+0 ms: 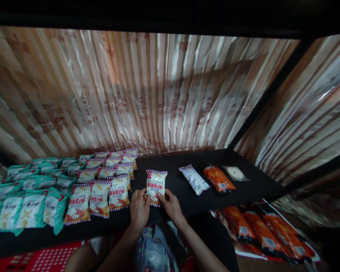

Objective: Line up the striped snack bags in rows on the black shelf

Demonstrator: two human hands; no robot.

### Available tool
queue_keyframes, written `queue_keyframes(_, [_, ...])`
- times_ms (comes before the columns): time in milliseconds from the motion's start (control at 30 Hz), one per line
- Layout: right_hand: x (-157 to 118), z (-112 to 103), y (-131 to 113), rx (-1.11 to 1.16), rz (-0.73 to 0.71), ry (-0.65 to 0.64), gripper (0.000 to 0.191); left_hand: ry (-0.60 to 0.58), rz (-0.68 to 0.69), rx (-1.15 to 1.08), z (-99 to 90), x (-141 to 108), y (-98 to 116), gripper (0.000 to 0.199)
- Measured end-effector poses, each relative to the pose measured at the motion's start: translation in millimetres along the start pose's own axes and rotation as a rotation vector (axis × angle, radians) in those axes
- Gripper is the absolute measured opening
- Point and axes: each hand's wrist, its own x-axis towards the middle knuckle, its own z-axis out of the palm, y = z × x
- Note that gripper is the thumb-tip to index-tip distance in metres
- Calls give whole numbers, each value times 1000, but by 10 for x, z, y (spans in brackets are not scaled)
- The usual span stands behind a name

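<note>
Between my two hands stands a small snack bag [155,185], white and orange with red lettering and striped ends, upright on the black shelf [170,162]. My left hand [140,207] is closed on its lower left side, and my right hand [170,204] grips the lower right, thumb across the front. Left of my left hand, matching snack bags [119,192] stand in rows. To the right of my right hand, a white packet [194,179] lies on its back, barcode side up.
Several green and white snack bags [31,209] fill the shelf's left end. An orange packet [219,178] and a flat clear packet with a pale round piece [235,173] lie at right. Below are orange packages [260,230], a red basket [45,258] and clear-wrapped packs [153,253].
</note>
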Motion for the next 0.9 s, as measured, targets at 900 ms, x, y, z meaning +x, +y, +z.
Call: queue_keyframes(900, [1780, 318, -117, -548, 70, 64, 26, -89, 67, 245, 717, 1091, -148, 40])
